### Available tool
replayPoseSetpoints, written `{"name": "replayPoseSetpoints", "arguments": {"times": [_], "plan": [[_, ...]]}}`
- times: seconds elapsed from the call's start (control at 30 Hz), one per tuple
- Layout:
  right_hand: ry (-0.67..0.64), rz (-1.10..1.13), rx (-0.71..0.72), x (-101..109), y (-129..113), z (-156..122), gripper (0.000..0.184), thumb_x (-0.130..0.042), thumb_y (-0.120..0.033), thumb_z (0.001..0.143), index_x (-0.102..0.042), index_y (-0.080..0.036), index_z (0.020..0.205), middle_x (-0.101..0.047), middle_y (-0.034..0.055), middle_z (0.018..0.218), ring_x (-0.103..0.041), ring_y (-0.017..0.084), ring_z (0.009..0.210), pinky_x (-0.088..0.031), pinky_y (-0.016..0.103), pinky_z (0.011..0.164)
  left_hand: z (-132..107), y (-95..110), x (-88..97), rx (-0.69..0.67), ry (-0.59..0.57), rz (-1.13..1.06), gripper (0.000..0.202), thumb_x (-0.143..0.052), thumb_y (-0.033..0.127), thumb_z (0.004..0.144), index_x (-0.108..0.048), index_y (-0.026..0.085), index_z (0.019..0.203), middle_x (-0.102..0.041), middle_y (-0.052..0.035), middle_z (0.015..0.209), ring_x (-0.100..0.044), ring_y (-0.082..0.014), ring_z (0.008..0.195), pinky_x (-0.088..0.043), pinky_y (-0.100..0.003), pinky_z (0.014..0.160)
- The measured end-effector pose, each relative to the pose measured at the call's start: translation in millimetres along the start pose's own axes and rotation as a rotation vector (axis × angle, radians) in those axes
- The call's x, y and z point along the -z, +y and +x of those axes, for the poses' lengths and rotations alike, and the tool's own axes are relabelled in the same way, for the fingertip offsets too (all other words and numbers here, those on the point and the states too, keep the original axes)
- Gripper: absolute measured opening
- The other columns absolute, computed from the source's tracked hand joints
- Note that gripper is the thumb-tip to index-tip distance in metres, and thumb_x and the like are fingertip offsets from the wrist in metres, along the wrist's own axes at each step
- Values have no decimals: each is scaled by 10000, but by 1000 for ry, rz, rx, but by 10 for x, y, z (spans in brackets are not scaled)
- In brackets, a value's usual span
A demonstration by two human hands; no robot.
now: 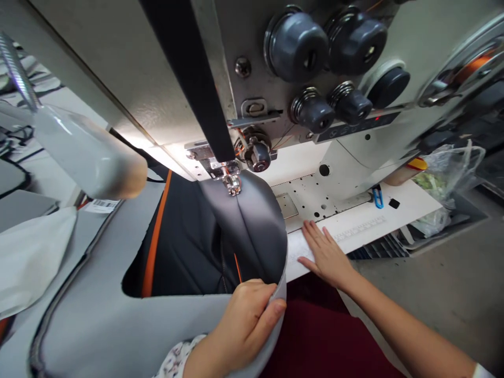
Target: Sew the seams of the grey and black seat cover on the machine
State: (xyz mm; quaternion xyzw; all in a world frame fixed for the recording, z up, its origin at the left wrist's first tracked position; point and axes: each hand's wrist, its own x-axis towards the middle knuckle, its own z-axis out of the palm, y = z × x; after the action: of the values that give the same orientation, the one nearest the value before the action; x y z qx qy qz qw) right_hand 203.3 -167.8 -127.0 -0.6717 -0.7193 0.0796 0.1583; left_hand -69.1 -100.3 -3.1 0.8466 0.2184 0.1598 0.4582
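Observation:
A grey leather-like cover (252,220) with black panels and orange stripes (155,247) lies under the presser foot (232,184) of an industrial sewing machine (275,79). My left hand (244,325) is closed, pinching the grey cover's curled edge near me. My right hand (325,254) lies flat with fingers stretched out on the white machine table (354,226), just right of the fabric, holding nothing.
A grey lamp head (86,152) hangs at the left above the fabric. A blue clip (378,197) and a small black piece (394,203) lie on the table. A plastic bag (449,173) sits at the right. Dark red cloth (323,336) covers my lap.

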Motion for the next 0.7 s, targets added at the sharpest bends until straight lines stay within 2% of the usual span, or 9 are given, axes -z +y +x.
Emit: {"name": "replayPoseSetpoints", "arguments": {"times": [0.13,0.2,0.27,0.33,0.4,0.47,0.53,0.63,0.7], "plan": [[-14,-171,-223,159,404,-456,894,-395,-657,1011,-62,-161,1675,-208,170,1713,-183,336,1595,-222,598,1262,16,16,8,-30,31,-20,492,-264,448,1123,-390,200,717,-456,17,612,-434,-125,569,-291,-278,587],[-23,-244,-376,288,659,-676,902,-354,-670,1006,-151,-79,1657,-202,199,1709,-174,340,1596,-238,563,1263,22,28,7,-42,45,-27,487,-272,439,1123,-374,201,711,-446,23,604,-428,-121,563,-292,-272,582],[-44,-281,-585,464,908,-867,931,-370,-673,980,-286,20,1596,-308,278,1652,-276,390,1559,-290,576,1231,24,37,6,-46,54,-26,488,-275,436,1124,-360,202,703,-437,26,600,-429,-118,559,-291,-267,574],[-101,-264,-788,662,1092,-1003,886,-422,-674,932,-542,57,1419,-608,365,1368,-579,483,1318,-431,646,1089,24,43,4,-51,56,-26,493,-265,437,1125,-352,203,701,-435,27,599,-433,-117,556,-294,-264,570],[-146,-214,-877,829,1149,-1051,736,-441,-657,899,-746,-22,1112,-754,323,918,-738,497,888,-538,667,838,22,50,-3,-55,58,-19,499,-244,439,1128,-351,204,701,-440,26,598,-436,-116,550,-303,-261,569],[-116,-161,-824,915,1046,-973,617,-425,-620,901,-783,-119,946,-750,256,763,-730,454,707,-554,616,706,22,63,-15,-56,60,25,502,-231,429,1130,-360,205,699,-451,24,596,-449,-117,546,-316,-261,569],[-35,-84,-695,905,791,-753,543,-413,-571,918,-784,-183,997,-786,218,931,-749,423,844,-562,574,792,26,90,-25,-87,73,125,499,-227,397,1130,-387,205,698,-466,20,591,-460,-122,539,-327,-269,564],[38,132,-428,758,200,-234,499,-410,-535,948,-777,-229,1092,-783,137,1149,-735,323,1069,-560,440,950,53,140,-10,-195,182,382,486,-243,336,1115,-457,198,701,-530,-14,633,-495,-150,579,-381,-300,591],[23,312,-249,629,-262,128,454,-452,-541,952,-779,-270,1112,-793,67,1140,-742,258,1041,-575,360,939,82,153,26,-249,302,546,446,-279,313,1099,-558,176,780,-647,-84,829,-615,-206,791,-485,-347,730]]}}
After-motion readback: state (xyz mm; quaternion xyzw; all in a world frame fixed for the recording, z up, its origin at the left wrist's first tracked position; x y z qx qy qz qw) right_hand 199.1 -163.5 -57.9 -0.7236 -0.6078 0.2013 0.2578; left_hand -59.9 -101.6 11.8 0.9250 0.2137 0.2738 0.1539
